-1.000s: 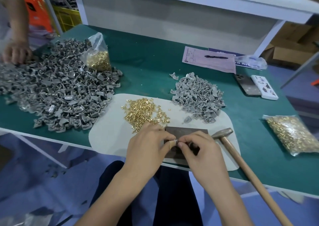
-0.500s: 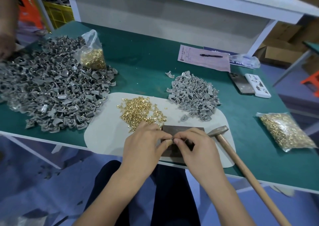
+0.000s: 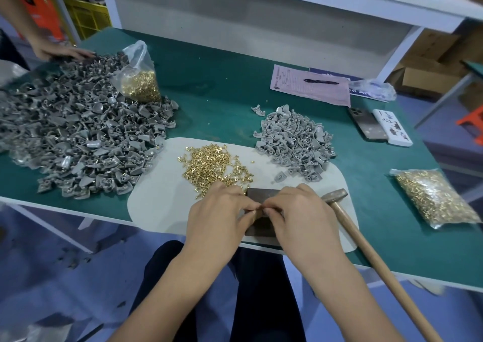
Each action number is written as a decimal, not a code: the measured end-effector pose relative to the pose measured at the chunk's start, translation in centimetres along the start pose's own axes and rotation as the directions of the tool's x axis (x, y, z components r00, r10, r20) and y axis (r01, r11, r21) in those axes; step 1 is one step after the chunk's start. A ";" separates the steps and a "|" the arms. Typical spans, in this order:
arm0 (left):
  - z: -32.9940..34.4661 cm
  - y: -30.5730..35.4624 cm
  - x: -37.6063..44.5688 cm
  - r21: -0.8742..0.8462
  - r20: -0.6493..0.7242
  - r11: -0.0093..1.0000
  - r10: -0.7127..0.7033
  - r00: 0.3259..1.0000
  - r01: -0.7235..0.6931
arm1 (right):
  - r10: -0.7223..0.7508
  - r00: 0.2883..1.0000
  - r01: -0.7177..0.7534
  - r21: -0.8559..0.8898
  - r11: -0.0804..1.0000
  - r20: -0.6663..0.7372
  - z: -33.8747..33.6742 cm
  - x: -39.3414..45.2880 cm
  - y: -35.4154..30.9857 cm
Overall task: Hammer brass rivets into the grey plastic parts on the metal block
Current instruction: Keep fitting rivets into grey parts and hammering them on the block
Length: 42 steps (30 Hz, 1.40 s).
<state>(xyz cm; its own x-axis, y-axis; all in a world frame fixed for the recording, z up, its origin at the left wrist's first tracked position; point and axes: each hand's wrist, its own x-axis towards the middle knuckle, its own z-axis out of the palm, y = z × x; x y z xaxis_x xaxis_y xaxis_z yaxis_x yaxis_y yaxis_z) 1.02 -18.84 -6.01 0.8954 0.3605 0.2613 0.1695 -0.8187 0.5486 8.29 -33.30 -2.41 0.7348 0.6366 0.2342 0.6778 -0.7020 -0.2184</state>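
A dark metal block (image 3: 261, 194) lies on a white mat (image 3: 162, 198) at the table's front edge. My left hand (image 3: 219, 211) and my right hand (image 3: 298, 211) meet over the block, their fingertips pinching a small grey plastic part (image 3: 262, 209) that is mostly hidden between them. Whether a rivet sits in it cannot be seen. Loose brass rivets (image 3: 211, 164) are heaped on the mat just behind my left hand. A hammer (image 3: 337, 198) with a wooden handle lies to the right of the block, head beside my right hand.
A small pile of grey parts (image 3: 295, 137) sits behind the block, a much larger pile (image 3: 78, 132) at the left with a rivet bag (image 3: 141, 80) on it. Another rivet bag (image 3: 433, 195) lies at right. Papers, pen, phones at the back right. Another person's hand (image 3: 60, 51) rests at far left.
Both my hands stay over the block, pinching the small part. The other person's hand at the far left has shifted along the big pile. The view has tilted slightly.
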 end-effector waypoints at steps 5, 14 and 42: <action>0.1 -0.1 -0.1 -0.016 -0.009 1.000 -0.001 1.000 0.001 | 0.099 0.993 -0.104 0.081 0.991 0.064 -0.1 0.3 0.6; 0.0 0.0 -0.2 -0.028 -0.007 1.000 -0.007 1.000 0.007 | 0.156 0.986 -0.165 0.207 0.964 0.060 0.8 -0.4 1.6; -1.0 0.4 0.5 0.043 0.069 0.999 0.029 0.997 -0.032 | 0.543 0.838 -0.527 0.166 0.833 -0.063 0.4 -4.1 9.9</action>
<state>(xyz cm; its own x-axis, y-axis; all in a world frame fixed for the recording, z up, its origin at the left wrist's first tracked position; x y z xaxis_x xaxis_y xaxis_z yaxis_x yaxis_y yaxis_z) 1.09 -18.53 -4.84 0.9264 0.3046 0.2215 0.1583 -0.8486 0.5048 11.95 -42.75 -5.92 0.9817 0.1319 0.1376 0.1814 -0.8679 -0.4625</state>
